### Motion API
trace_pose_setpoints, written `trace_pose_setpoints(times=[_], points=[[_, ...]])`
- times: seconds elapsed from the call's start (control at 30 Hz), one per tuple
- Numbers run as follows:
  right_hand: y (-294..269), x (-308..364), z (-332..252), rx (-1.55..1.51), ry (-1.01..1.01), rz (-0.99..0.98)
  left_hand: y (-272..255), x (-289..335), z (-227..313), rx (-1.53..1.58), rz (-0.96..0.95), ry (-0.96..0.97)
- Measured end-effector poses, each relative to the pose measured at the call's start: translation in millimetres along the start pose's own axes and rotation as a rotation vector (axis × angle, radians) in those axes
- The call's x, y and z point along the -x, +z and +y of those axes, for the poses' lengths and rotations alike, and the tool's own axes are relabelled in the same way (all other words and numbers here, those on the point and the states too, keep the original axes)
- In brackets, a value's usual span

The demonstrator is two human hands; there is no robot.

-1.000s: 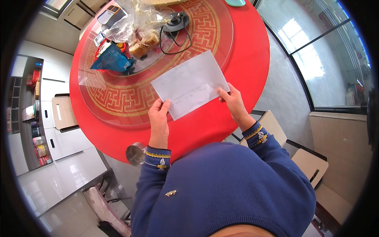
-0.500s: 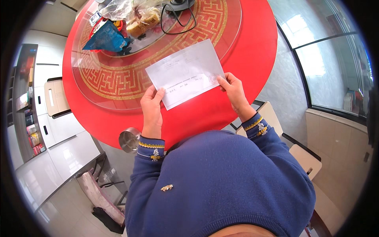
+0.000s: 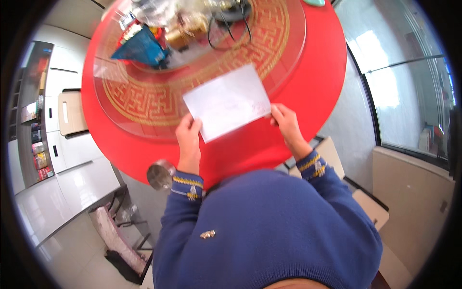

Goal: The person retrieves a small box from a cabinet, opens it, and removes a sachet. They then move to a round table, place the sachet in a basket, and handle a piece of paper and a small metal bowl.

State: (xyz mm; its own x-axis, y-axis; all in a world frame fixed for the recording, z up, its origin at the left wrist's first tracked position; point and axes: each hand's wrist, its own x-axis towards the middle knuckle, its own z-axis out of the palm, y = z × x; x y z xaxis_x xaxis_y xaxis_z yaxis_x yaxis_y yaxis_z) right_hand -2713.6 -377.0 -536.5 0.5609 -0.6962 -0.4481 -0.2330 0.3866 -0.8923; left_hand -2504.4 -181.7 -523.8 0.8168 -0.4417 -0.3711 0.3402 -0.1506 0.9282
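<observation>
A white sheet of paper (image 3: 226, 101) is held up between my two hands, tilted, above the near part of the round red table. Its faint print and a round stamp mark at the right are blurred. My left hand (image 3: 189, 139) pinches the lower left corner, thumb on top. At the right edge, my right hand (image 3: 287, 124) grips the sheet between thumb and fingers. A clear glass cup (image 3: 161, 174) stands by the table's near left edge, close to my left wrist.
Beyond the paper, a glass turntable (image 3: 144, 126) on the red table (image 3: 317, 91) carries a blue packet (image 3: 143, 48), bread in a clear bag (image 3: 185, 33) and a dark device with a cable (image 3: 233, 41). Chairs (image 3: 72, 113) surround the table; white cabinets (image 3: 77, 154) line the left.
The whole view has shifted, so the table, the paper and my hands sit slightly lower in the picture. The paper has blurred, and both hands keep hold of it.
</observation>
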Motion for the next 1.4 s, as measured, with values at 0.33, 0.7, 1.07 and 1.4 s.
trace_pose_setpoints(times=[0.33, 0.7, 1.07, 1.4], points=[[4, -6, 14, 0.011, 0.019, -0.131, -50, -69, -7, -0.056, 0.208, 0.034], [3, -7, 22, 0.013, 0.023, -0.176, -83, -125, 8, -0.289, 0.341, 0.215], [4, -6, 21, -0.005, 0.038, -0.179, -81, -143, 22, -0.512, 0.610, 0.369], [12, -1, 22, -0.008, -0.007, -0.224, -10, 19, 5, -0.800, -0.096, 0.780]])
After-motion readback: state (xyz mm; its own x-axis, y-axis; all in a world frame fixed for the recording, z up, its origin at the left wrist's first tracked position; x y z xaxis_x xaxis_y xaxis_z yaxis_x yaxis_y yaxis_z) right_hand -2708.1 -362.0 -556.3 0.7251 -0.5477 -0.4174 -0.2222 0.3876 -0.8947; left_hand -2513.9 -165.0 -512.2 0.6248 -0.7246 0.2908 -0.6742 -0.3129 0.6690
